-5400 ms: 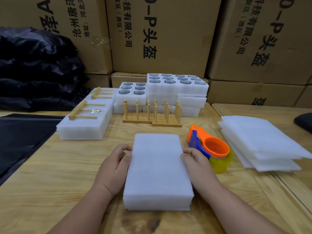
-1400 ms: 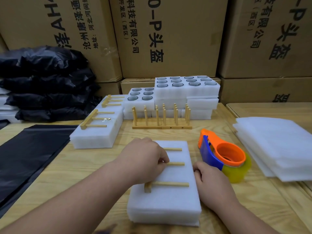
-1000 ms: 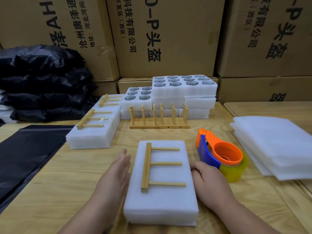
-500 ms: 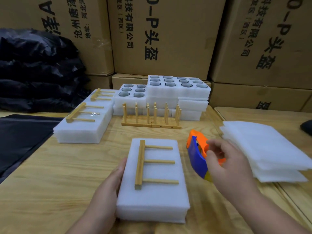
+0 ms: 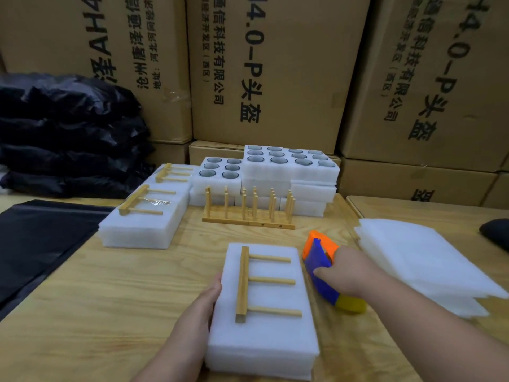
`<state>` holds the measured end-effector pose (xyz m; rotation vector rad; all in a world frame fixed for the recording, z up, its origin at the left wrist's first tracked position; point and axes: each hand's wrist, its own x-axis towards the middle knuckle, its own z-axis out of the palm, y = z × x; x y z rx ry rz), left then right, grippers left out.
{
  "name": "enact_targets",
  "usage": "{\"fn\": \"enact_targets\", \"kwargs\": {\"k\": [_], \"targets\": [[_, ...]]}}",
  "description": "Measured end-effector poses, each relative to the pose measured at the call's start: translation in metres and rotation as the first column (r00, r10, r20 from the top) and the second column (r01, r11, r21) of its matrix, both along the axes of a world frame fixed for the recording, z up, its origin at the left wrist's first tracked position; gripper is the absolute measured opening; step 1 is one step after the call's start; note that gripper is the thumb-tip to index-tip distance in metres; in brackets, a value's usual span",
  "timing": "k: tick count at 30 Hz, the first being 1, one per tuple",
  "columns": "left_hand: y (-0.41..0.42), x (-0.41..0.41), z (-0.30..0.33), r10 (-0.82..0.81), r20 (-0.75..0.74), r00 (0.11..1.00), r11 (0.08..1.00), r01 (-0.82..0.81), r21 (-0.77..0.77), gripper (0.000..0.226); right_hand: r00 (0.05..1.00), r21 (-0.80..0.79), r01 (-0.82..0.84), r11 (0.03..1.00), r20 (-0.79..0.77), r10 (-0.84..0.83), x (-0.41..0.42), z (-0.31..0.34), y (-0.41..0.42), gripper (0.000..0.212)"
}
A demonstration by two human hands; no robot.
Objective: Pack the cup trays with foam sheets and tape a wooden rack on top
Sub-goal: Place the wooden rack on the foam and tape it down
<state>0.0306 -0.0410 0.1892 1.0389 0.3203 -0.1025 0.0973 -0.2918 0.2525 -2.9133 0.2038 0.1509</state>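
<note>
A white foam-wrapped pack (image 5: 264, 337) lies on the wooden table in front of me. A wooden rack (image 5: 243, 282) with three pegs lies flat on top of it. My left hand (image 5: 206, 299) rests with straight fingers against the pack's left side. My right hand (image 5: 347, 274) grips the orange and blue tape dispenser (image 5: 316, 257) with its yellow tape roll, just right of the pack.
A finished pack (image 5: 143, 224) with a taped rack sits at the left, another behind it. Foam cup trays (image 5: 289, 166) are stacked at the back, upright wooden racks (image 5: 248, 210) before them. Loose foam sheets (image 5: 418, 260) lie at right, black bags (image 5: 41, 244) at left, cardboard boxes behind.
The wooden rack was laid on the pack by my left hand, which then moved to the pack's left side. My right hand left the pack's right edge and took hold of the tape dispenser.
</note>
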Motion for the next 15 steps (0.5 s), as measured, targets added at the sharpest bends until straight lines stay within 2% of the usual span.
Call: {"fn": "enact_targets", "kwargs": {"k": [1, 2, 3, 4, 5, 7, 8, 10, 13, 15], "targets": [[0.003, -0.009, 0.004, -0.042, 0.004, 0.999, 0.998, 0.042, 0.045, 0.034, 0.999, 0.077, 0.033, 0.996, 0.013, -0.034, -0.001, 0.006, -0.005, 0.032], [0.006, -0.017, 0.010, -0.066, 0.025, 0.998, 0.991, 0.062, 0.119, 0.032, 0.996, 0.224, 0.069, 0.972, 0.035, -0.079, -0.004, 0.012, -0.011, 0.030], [0.009, -0.024, 0.016, -0.062, 0.083, 0.995, 0.981, 0.045, 0.186, 0.026, 0.989, 0.425, 0.096, 0.900, 0.058, -0.133, -0.007, 0.019, -0.017, 0.027], [0.013, -0.028, 0.023, -0.029, 0.171, 0.985, 0.960, -0.021, 0.281, 0.019, 0.978, 0.629, 0.111, 0.769, 0.069, -0.197, -0.012, 0.027, -0.023, 0.025], [0.016, -0.032, 0.027, -0.012, 0.266, 0.964, 0.922, -0.093, 0.377, 0.020, 0.963, 0.793, 0.113, 0.599, 0.061, -0.263, -0.018, 0.035, -0.027, 0.023], [0.011, -0.040, 0.047, -0.056, 0.432, 0.900, 0.848, -0.186, 0.496, 0.042, 0.946, 0.976, 0.066, 0.209, 0.006, -0.324, -0.029, 0.049, -0.029, 0.027], [0.003, -0.040, 0.057, -0.109, 0.474, 0.873, 0.832, -0.181, 0.524, 0.053, 0.951, 0.999, 0.014, 0.028, -0.005, -0.309, -0.034, 0.054, -0.026, 0.033], [-0.021, -0.036, 0.075, -0.241, 0.477, 0.845, 0.802, -0.104, 0.589, 0.074, 0.970, 0.968, -0.069, -0.241, 0.008, -0.243, -0.049, 0.063, -0.015, 0.046], [-0.052, -0.029, 0.093, -0.398, 0.444, 0.803, 0.731, -0.014, 0.682, 0.118, 0.996, 0.871, -0.076, -0.486, 0.043, -0.079, -0.075, 0.067, 0.006, 0.053], [-0.059, -0.025, 0.100, -0.423, 0.470, 0.775, 0.720, -0.028, 0.694, 0.125, 0.998, 0.803, -0.043, -0.594, 0.066, 0.016, -0.088, 0.064, 0.016, 0.051]]}}
